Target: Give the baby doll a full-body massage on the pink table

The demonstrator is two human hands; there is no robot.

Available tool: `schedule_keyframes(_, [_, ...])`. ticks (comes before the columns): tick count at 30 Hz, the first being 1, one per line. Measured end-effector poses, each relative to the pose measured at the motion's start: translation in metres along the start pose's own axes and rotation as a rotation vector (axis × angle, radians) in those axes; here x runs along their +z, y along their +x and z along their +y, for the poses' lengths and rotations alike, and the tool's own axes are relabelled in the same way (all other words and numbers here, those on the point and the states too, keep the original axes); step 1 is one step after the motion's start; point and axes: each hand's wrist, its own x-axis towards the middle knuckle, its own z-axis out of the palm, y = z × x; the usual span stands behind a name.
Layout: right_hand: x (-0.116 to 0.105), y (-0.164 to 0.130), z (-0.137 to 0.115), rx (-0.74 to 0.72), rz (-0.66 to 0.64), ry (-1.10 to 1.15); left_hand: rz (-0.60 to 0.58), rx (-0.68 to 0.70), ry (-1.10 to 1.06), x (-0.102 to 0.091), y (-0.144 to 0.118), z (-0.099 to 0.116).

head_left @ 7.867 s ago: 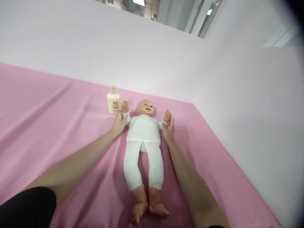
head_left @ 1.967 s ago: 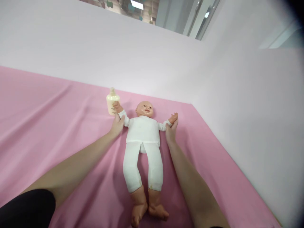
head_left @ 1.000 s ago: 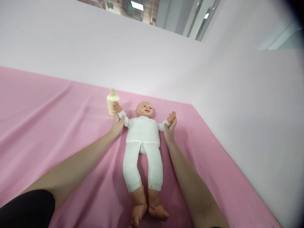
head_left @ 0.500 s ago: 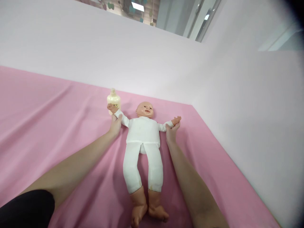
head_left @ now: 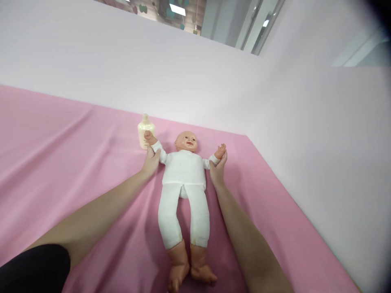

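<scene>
A baby doll (head_left: 183, 169) in a white top and white trousers lies on its back, its bare feet towards me. My left hand (head_left: 150, 162) is closed around the doll's forearm on the left side, thumb on the sleeve. On the other side my right hand (head_left: 218, 169) grips the doll's other forearm near the wrist, with fingers partly hidden behind it. Both doll arms are spread outwards and angled up towards its head. Just behind the doll's left-side fist stands a baby bottle (head_left: 142, 129) with pale yellow contents, partly covered by that fist.
Pink sheeting (head_left: 76, 162) with soft creases lies under the doll. A white wall (head_left: 122, 69) rises behind the bottle, and another white wall (head_left: 320, 142) borders the right side. Beyond the far wall's top, hanging decorations show through an opening.
Both my hands have moved inwards, bringing the doll's forearms closer to its head and bending them upwards. The doll's body and the bottle have stayed in place.
</scene>
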Motion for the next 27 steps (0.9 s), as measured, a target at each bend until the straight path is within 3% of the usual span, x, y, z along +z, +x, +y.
schedule_keyframes(6, [0.0,-0.003,-0.002,0.043,-0.135,-0.071,-0.177,0.163,0.194,0.0,0.0,0.003])
schedule_keyframes(10, [0.002,-0.004,-0.005,-0.087,-0.252,-0.196,-0.338,0.34,0.406,0.002,-0.002,0.008])
schedule_keyframes(13, [0.004,-0.004,-0.008,-0.193,-0.346,-0.285,-0.41,0.375,0.521,0.003,-0.005,0.01])
schedule_keyframes(21, [0.005,-0.003,-0.007,-0.227,-0.374,-0.316,-0.453,0.367,0.6,0.003,-0.007,0.011])
schedule_keyframes(27, [0.005,-0.003,-0.005,-0.229,-0.369,-0.303,-0.415,0.361,0.557,0.003,-0.007,0.013])
